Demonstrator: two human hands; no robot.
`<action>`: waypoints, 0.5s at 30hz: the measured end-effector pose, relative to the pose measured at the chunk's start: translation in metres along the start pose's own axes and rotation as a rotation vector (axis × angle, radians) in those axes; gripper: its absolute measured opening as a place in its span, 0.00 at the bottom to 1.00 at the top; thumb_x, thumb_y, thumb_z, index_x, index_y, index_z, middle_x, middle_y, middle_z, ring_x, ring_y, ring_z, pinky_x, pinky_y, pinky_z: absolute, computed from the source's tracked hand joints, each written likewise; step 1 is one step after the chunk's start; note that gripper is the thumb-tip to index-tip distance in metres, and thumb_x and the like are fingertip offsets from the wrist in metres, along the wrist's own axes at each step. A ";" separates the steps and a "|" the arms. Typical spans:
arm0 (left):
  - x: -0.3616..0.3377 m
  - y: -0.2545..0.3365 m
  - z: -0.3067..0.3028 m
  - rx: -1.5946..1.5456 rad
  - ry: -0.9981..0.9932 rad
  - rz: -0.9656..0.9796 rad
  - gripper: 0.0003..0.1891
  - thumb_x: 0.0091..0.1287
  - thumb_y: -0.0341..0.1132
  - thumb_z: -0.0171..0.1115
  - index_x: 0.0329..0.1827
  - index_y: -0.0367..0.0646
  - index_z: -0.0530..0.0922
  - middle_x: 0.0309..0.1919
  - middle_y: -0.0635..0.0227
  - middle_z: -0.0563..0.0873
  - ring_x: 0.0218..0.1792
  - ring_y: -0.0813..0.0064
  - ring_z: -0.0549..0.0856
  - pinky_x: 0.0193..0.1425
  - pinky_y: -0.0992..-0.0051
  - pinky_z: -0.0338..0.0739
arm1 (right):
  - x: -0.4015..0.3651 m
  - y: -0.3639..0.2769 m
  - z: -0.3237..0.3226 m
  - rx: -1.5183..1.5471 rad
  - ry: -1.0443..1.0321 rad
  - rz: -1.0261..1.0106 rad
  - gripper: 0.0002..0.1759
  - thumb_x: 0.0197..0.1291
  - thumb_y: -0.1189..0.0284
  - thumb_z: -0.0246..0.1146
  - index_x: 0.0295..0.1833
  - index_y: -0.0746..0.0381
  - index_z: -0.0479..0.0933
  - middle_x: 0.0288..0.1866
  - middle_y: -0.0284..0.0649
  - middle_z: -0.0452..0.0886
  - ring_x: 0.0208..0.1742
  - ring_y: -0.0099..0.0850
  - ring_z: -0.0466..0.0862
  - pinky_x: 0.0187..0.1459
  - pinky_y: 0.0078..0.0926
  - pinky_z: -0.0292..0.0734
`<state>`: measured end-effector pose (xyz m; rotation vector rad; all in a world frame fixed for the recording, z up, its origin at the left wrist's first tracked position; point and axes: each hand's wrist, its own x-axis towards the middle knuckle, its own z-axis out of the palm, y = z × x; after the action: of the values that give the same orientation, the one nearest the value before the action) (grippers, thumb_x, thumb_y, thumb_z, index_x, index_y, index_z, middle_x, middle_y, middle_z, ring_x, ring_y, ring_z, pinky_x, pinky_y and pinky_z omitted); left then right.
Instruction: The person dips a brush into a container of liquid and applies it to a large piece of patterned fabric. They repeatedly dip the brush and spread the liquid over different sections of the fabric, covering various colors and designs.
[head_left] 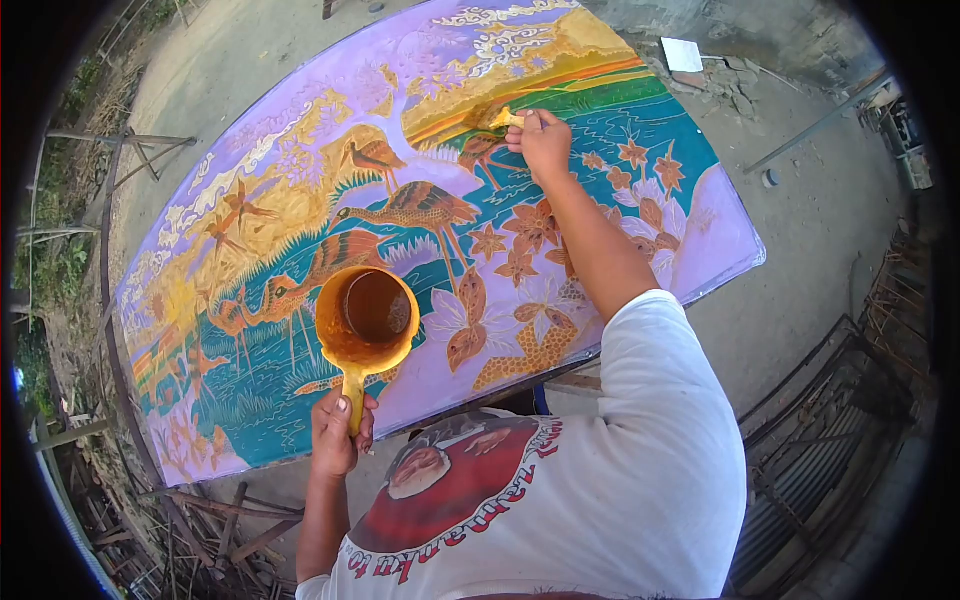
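My left hand (338, 432) is wrapped round the handle of a yellow dipper (366, 358), held upright above the near part of the cloth. Brown liquid (376, 306) lies in its bowl. Stretched out to the far side, my right hand (541, 143) pinches a yellow-handled brush (508, 119). The bristles are hard to make out against the ochre and green bands they meet. Under both hands spreads a large painted cloth (715, 225) with brown birds, flowers, teal water and a lilac sky.
A dark pole (122, 390) runs along the cloth's left edge, with wooden sticks (225, 525) below it. On the concrete ground (790, 225) beyond lie a white square sheet (682, 55) and a small cup-like object (769, 178). Metal bars (810, 410) stand at the right.
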<state>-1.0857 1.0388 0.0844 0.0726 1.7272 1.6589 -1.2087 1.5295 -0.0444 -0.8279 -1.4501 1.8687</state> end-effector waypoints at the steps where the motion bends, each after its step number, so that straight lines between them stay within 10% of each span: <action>1: -0.001 -0.001 0.000 0.007 -0.001 -0.001 0.29 0.79 0.58 0.53 0.44 0.33 0.79 0.16 0.69 0.74 0.12 0.83 0.69 0.16 0.81 0.64 | -0.001 0.007 0.003 -0.001 -0.006 0.003 0.13 0.76 0.70 0.57 0.51 0.70 0.81 0.34 0.46 0.86 0.29 0.27 0.87 0.28 0.24 0.84; 15: -0.007 -0.006 -0.016 -0.038 0.002 -0.003 0.28 0.79 0.57 0.53 0.44 0.33 0.80 0.17 0.68 0.74 0.11 0.83 0.68 0.15 0.81 0.64 | -0.039 0.033 0.061 -0.010 -0.034 -0.056 0.13 0.73 0.70 0.58 0.47 0.69 0.83 0.29 0.42 0.86 0.26 0.27 0.84 0.24 0.27 0.77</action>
<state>-1.0863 1.0201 0.0808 0.0500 1.6959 1.6898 -1.2366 1.4568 -0.0609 -0.7557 -1.4889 1.8430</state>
